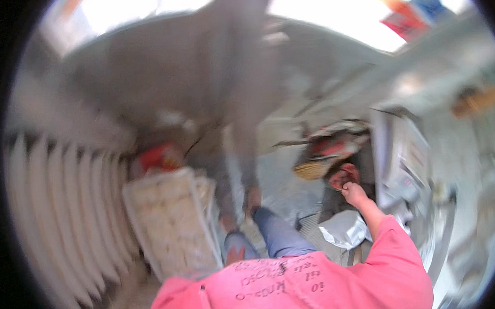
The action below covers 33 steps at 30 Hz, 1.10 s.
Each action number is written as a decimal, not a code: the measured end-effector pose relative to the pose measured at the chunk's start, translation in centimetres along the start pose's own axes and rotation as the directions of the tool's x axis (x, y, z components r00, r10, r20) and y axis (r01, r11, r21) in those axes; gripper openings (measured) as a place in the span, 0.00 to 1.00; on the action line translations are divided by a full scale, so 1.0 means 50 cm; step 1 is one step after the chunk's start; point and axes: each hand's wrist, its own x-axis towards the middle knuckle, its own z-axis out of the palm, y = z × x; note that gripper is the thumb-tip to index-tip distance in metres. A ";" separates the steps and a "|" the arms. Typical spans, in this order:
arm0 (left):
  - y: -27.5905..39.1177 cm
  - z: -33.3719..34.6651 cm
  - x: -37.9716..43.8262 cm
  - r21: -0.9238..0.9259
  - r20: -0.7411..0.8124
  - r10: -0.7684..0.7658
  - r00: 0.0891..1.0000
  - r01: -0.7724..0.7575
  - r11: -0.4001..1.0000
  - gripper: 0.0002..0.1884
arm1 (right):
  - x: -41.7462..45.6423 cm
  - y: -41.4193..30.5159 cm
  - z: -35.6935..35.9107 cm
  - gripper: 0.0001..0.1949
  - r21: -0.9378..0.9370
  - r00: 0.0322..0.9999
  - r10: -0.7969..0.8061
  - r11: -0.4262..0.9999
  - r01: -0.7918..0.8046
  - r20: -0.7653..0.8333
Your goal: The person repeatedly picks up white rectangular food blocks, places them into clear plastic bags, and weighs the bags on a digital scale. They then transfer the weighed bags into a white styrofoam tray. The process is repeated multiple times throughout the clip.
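Note:
My right hand grips the near edge of a small red and dark object, blurred, perhaps a cloth or a pouch. Right beyond it is a heap of red, white and black items with a round yellowish, straw-like end. A crumpled silvery-white plastic bag lies just below my right forearm. Low at my waist, near my thigh, my left hand shows only its fingers, and whether it holds anything cannot be told.
At left stand a shallow crate with a pale, blocky surface, a red packet and a row of upright ridged pale sheets. White boxes line the right side. A grey metal shutter or wall, blurred, spans the far side.

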 end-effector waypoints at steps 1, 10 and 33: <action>0.016 -0.016 -0.015 -0.006 0.076 0.000 0.997 0.001 1.000 0.41 | -0.047 0.090 -0.074 0.14 0.010 0.996 0.035 0.999 -0.034 -0.078; 0.214 -0.242 0.078 0.087 -0.133 -0.312 0.941 0.324 0.942 0.34 | -0.424 0.696 -0.694 0.19 0.040 0.473 0.258 0.905 -0.423 -0.842; 1.724 -0.075 -0.110 -0.355 -0.102 0.694 0.712 -0.678 0.643 0.24 | -0.626 1.272 -0.841 0.16 -0.240 0.402 -0.175 0.963 -0.119 -0.899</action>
